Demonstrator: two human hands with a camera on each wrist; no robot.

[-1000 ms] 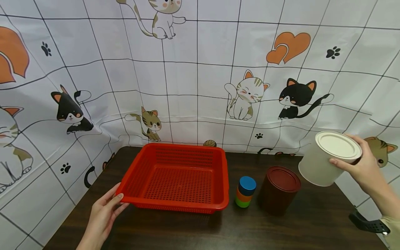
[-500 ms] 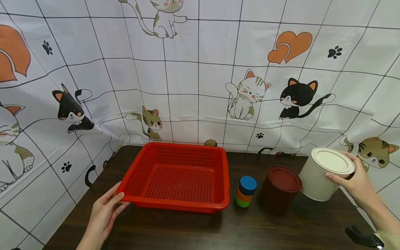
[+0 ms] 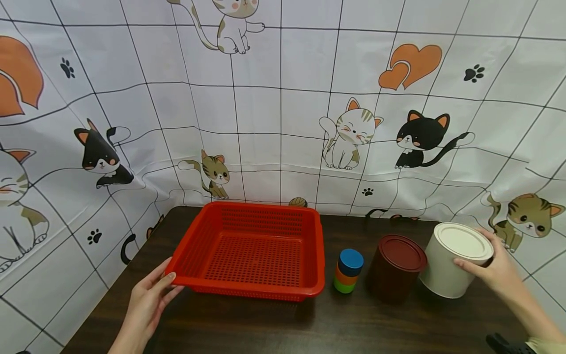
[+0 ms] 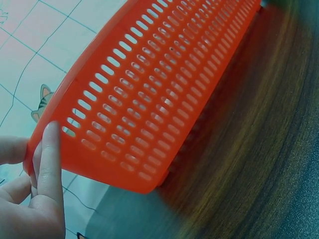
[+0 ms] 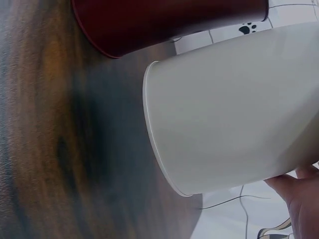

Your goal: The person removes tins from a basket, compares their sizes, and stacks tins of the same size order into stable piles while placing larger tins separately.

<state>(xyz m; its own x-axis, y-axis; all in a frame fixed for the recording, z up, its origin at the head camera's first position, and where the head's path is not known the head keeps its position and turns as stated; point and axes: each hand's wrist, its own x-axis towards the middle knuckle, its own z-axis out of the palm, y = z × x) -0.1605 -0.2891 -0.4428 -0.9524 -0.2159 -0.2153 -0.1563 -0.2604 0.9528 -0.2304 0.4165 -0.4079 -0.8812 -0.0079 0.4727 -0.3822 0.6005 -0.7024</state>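
Note:
My left hand [image 3: 146,305] pinches the near left corner of a red perforated plastic basket [image 3: 247,290], thumb on the rim. The left wrist view shows the same hand [image 4: 45,184] at the basket's slotted wall [image 4: 144,104]. At the right, my right hand [image 3: 493,268] grips a cream lidded canister [image 3: 448,275] around its upper side. In the right wrist view this canister [image 5: 234,109] tilts slightly, its base close to the table; whether it touches cannot be told. Just left of it stands a dark red lidded canister [image 3: 393,278].
A small blue, orange and green stack [image 3: 347,270] stands between the basket and the dark red canister. All of it is on a dark wooden table [image 3: 265,327]. A white cat-print sheet [image 3: 274,113] hangs behind and at both sides.
The cream canister has come down and slightly left in my right hand, toward the table beside the dark red canister. My left hand and the basket have stayed in place.

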